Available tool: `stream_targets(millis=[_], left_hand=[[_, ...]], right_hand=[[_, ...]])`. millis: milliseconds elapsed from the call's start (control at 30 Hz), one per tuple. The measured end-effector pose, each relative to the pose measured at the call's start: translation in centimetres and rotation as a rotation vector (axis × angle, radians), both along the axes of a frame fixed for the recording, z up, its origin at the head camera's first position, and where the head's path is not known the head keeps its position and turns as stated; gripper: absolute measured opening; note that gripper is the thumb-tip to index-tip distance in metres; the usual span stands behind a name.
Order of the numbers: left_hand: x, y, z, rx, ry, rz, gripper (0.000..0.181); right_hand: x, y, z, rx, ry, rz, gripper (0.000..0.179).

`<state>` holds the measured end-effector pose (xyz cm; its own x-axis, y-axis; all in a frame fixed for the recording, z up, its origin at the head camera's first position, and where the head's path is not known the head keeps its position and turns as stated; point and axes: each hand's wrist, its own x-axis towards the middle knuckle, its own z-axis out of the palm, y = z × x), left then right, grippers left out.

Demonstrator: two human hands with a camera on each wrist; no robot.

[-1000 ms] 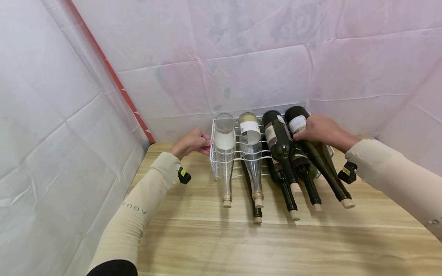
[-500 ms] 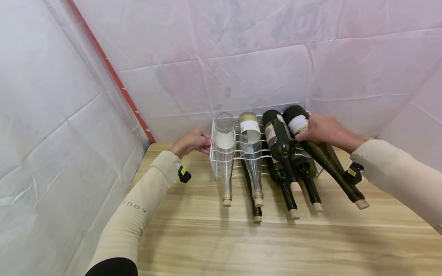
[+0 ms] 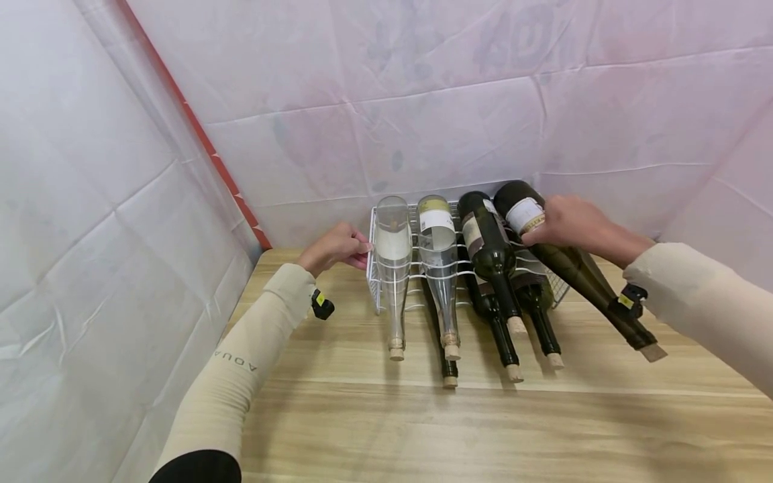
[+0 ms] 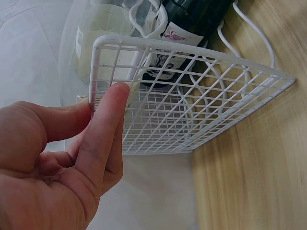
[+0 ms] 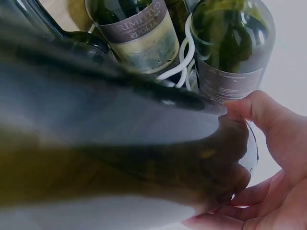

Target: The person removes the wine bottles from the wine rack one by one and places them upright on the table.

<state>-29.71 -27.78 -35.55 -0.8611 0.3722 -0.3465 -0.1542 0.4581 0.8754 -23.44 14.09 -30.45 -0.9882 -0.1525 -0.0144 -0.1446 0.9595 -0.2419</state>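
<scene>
In the head view, a dark green glass bottle (image 3: 570, 272) is gripped by the right hand (image 3: 568, 225), held slantwise at the right end of a white wire rack (image 3: 374, 288). Three corked glass bottles (image 3: 441, 258) are already laid on top, more dark bottles (image 3: 500, 339) below; only the gripped one seems unsettled. In the left wrist view, the rack's edge is pinched between the left hand's (image 4: 62, 184) thumb and fingers. In the right wrist view, the bottle is clasped between thumb and curled fingers
</scene>
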Motion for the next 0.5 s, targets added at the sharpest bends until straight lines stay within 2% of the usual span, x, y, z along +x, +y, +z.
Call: stream_targets(millis=[333, 500], left_hand=[[0.07, -0.26, 0.04, -0.007, 0.018, -0.011, 0.023], [0.14, -0.29, 0.04, 0.0, 0.019, -0.007, 0.023]], right_hand=[[-0.08, 0.19, 0.65, 0.028, 0.036, 0.007, 0.043], [-0.21, 0.54, 0.98, 0.045, 0.082, 0.015, 0.041]])
